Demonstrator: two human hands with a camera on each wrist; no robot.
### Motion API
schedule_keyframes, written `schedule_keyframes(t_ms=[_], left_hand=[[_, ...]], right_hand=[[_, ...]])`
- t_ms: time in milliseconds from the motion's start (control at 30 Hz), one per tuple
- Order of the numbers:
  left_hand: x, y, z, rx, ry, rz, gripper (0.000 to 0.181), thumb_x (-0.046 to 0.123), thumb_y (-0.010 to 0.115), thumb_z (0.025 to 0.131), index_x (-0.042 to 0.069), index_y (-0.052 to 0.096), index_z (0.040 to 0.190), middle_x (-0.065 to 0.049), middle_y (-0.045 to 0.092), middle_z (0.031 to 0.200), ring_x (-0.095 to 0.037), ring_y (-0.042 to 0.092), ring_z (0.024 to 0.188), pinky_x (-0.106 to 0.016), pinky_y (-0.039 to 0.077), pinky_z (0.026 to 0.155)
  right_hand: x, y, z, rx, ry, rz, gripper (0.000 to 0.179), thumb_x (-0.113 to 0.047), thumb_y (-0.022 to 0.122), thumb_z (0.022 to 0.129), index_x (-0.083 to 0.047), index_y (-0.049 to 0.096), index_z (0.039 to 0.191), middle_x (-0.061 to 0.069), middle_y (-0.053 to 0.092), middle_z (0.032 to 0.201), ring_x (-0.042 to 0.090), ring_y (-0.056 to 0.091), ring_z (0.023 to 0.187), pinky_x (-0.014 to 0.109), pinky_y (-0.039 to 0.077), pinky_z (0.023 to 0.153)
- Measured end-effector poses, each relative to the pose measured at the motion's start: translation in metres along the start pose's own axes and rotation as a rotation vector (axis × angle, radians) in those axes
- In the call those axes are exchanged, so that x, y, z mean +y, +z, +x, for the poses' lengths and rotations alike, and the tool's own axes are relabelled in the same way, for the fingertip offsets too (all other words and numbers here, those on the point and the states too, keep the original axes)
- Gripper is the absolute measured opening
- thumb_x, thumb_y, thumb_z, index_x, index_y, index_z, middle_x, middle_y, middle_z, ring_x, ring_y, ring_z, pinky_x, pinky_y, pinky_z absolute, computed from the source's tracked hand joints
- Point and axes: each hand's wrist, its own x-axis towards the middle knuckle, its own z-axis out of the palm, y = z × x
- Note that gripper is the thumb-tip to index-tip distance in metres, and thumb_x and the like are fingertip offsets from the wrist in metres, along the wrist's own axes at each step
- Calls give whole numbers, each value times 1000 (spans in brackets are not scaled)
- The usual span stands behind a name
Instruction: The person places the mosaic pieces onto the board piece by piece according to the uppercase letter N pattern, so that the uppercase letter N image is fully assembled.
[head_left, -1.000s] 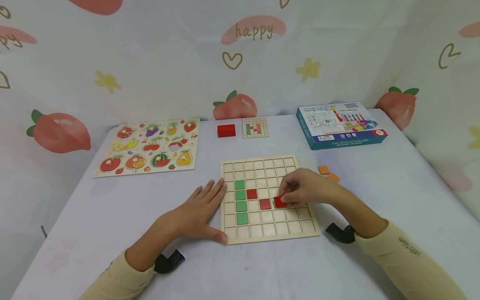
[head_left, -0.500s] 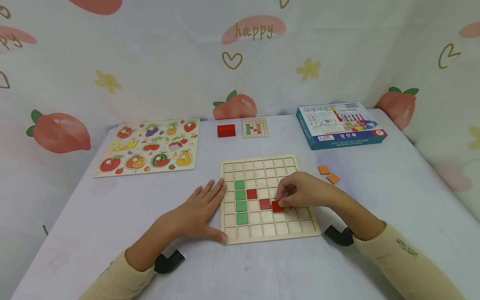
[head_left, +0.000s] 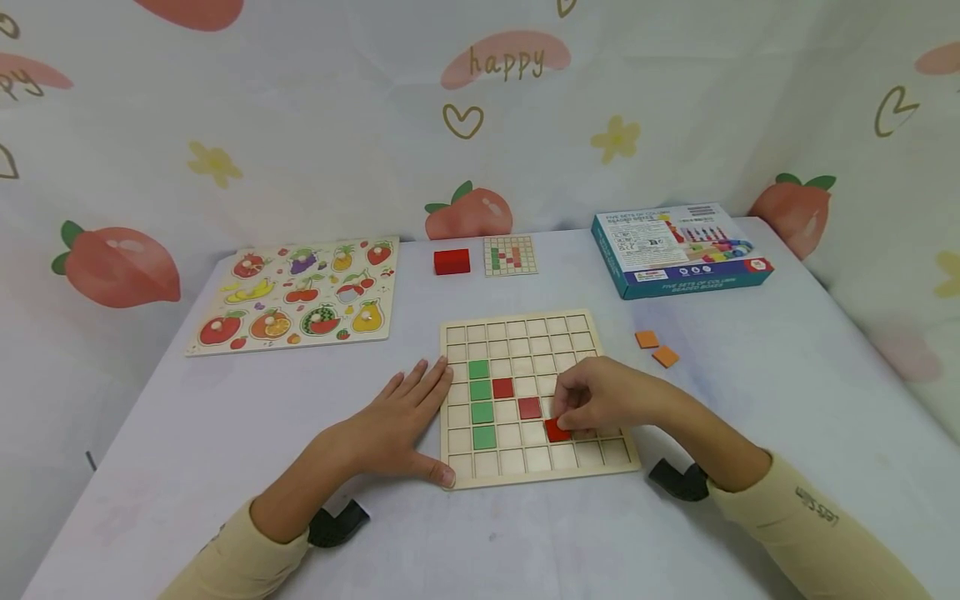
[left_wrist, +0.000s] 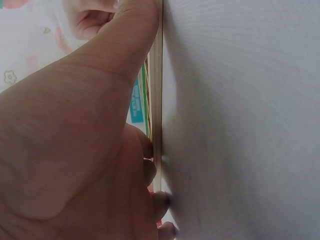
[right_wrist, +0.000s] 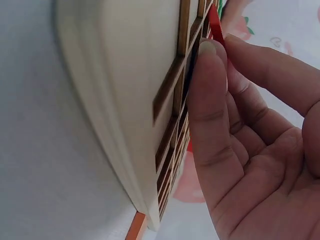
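Note:
A wooden grid board [head_left: 517,479] lies on the white table with a column of several green tiles [head_left: 482,412] and two red tiles [head_left: 529,407] set in its squares. My right hand [head_left: 611,396] pinches another red square tile [head_left: 557,431] between thumb and index finger, close over a square below and right of the lower red one. In the right wrist view that red tile [right_wrist: 216,25] stands tilted at the fingertips, right at the grid's ridges. My left hand [head_left: 393,425] lies flat with spread fingers along the board's left edge, thumb at its near corner.
Two orange tiles [head_left: 665,357] lie right of the board. Behind it are a red block [head_left: 452,262] and a small pattern card [head_left: 512,255]. A fruit puzzle board [head_left: 300,296] is at the back left, a flat teal box [head_left: 682,250] at the back right.
My right hand has moved the red tile toward me on the board, from beside the lower red tile to about one row nearer. The left hand has stayed in place.

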Motion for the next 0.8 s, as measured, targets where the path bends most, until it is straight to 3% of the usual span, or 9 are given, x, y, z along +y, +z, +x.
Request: schedule_keyframes(t_ms=[300, 500, 800], left_hand=[[-1, 1, 0, 2, 0, -5, 132, 81, 67, 72, 5, 6, 161, -10, -1, 168, -33, -6, 152, -54, 4, 120], [0, 0, -1, 0, -6, -9, 132, 80, 67, 72, 5, 6, 161, -10, -2, 168, -33, -6, 152, -54, 4, 120], [-1, 1, 0, 2, -7, -6, 131, 81, 66, 71, 6, 6, 161, -9, -2, 168, -32, -6, 152, -54, 5, 120]], right_hand=[[3, 2, -2, 3, -54, -23, 8, -5, 76, 87, -11, 72, 84, -5, 61, 72, 12, 56, 64, 27, 51, 58], [6, -10, -7, -8, -59, -38, 6, -11, 76, 89, -14, 72, 85, -5, 62, 74, 14, 58, 68, 28, 51, 62], [21, -53, -29, 132, 128, -162, 5, -14, 76, 90, -12, 72, 90, 0, 61, 79, 19, 56, 76, 33, 50, 62]])
